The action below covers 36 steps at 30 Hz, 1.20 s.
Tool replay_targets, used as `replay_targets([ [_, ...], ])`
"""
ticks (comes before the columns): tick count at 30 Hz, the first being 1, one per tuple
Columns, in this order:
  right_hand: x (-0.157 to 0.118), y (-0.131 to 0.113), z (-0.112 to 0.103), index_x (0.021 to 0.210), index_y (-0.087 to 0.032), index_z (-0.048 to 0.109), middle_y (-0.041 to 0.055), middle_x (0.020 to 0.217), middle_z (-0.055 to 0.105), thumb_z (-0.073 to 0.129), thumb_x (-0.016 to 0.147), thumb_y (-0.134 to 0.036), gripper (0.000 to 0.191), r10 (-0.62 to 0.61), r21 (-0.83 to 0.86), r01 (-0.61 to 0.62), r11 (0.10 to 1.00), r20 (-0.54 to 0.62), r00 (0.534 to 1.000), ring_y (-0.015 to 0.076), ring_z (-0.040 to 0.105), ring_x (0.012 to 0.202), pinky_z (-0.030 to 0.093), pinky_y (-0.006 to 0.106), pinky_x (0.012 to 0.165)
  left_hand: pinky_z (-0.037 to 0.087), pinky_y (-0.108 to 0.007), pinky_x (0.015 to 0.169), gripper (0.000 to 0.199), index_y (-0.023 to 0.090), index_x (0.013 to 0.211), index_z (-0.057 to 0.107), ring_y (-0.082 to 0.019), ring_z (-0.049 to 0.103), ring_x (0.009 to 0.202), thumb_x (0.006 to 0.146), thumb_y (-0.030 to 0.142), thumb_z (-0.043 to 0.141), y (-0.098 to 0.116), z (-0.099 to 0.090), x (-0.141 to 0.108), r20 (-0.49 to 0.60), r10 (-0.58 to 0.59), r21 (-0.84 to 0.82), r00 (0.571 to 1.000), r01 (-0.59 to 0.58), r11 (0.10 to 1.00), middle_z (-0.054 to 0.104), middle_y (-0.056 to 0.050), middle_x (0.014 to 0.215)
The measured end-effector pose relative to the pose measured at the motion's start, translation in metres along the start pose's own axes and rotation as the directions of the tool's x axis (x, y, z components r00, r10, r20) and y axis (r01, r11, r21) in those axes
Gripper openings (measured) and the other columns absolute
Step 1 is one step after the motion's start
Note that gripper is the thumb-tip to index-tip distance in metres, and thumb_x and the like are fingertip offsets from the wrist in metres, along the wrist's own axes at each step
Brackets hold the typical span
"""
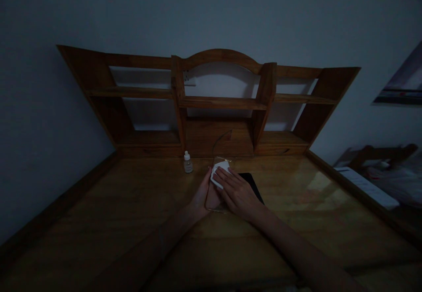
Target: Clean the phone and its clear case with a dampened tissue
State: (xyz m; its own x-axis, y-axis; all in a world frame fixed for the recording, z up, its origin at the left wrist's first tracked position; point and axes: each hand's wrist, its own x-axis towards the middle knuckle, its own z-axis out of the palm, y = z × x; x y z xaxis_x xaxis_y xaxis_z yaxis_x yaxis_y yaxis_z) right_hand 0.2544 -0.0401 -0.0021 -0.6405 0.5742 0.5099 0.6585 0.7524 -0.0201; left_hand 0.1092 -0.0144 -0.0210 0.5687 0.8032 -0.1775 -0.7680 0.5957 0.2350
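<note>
"Where's the thing?"

"The clear case (pixel 213 208) lies flat on the desk (pixel 99 221), its far end under a white cloth (pixel 219 173). My left hand (pixel 202 195) grips its near side; my right hand (pixel 239 194) presses the cloth down, fingers closed over it."

"Room?"

"A dropper bottle (pixel 188 164) stands just left of the case, a black slab (pixel 253 184) just right. Desk runs well past both."

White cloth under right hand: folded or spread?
Folded: the white cloth forms a small thick pad with layered edges under the right hand.
</note>
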Motion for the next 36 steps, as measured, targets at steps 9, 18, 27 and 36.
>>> replay_targets([
  [9, -0.001, 0.005, 0.001, 0.146, -0.017, 0.035, 0.009, 0.15, 0.037, 0.038, 0.098, -0.026, 0.048, 0.096, 0.001, -0.096, 0.995, -0.052, 0.994, 0.0201, 0.028, 0.142, 0.027, 0.045, 0.117, 0.045, -0.028, 0.092, 0.047, 0.021, 0.137, 0.047, -0.016, 0.061, 0.103, 0.095, 0.042, 0.044, -0.005, -0.004, 0.005, 0.066, -0.02, 0.086, 0.998, 0.014, 0.996, 0.066, -0.005, 0.114],
  [18, 0.0, 0.016, 0.006, 0.146, -0.018, 0.034, 0.0077, 0.151, 0.036, 0.036, 0.099, -0.031, 0.048, 0.154, -0.006, -0.154, 0.988, -0.027, 0.988, 0.0197, 0.023, 0.143, 0.022, 0.046, 0.118, 0.047, -0.041, 0.09, 0.053, 0.029, 0.14, 0.043, -0.025, 0.052, 0.117, 0.093, 0.053, 0.035, -0.006, -0.007, 0.003, 0.093, -0.047, 0.396, 0.995, 0.006, 0.918, 0.052, -0.007, 0.135],
  [27, 0.001, 0.017, 0.007, 0.144, -0.025, 0.037, 0.0039, 0.159, 0.014, 0.038, 0.097, -0.023, 0.047, 0.236, -0.079, -0.246, 0.966, -0.112, 0.965, 0.0249, 0.007, 0.146, 0.019, 0.055, 0.116, 0.048, -0.042, 0.084, 0.06, 0.03, 0.142, 0.04, -0.029, 0.057, 0.107, 0.089, 0.059, 0.039, -0.008, -0.006, 0.002, 0.062, -0.042, 0.469, 0.997, 0.008, 0.883, 0.056, -0.012, 0.128],
  [36, 0.001, 0.019, 0.009, 0.145, -0.025, 0.036, 0.0027, 0.157, 0.021, 0.041, 0.091, -0.014, 0.055, 0.268, -0.102, -0.281, 0.954, -0.128, 0.955, 0.025, 0.014, 0.146, 0.02, 0.054, 0.116, 0.049, -0.04, 0.08, 0.058, 0.031, 0.141, 0.039, -0.024, 0.063, 0.092, 0.09, 0.058, 0.041, -0.007, -0.01, 0.005, 0.038, -0.036, 0.413, 0.999, 0.017, 0.911, 0.063, -0.011, 0.112],
])
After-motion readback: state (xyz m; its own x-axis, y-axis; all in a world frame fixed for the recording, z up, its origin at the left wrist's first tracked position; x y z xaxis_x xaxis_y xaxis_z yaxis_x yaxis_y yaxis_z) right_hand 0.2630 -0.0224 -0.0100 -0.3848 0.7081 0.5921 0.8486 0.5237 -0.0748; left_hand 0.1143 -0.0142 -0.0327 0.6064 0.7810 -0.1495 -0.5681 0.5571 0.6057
